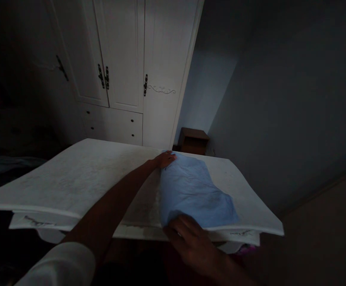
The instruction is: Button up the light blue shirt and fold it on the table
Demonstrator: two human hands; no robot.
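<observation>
Folding looks under way: left hand (166, 159) lies flat and open on blue cloth (190, 192) mid-frame, right hand (190, 240) grips its near edge at lower centre, so smoothing seems next.

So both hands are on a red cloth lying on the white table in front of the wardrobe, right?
Not quite: the cloth is light blue, not red. The head view shows the left hand at its far edge and the right hand at its near edge, on the white table before the wardrobe.

Right hand (192, 242) fingertips hidden under blue cloth (190, 190), left room side (8, 119) — too dark to tell
</observation>
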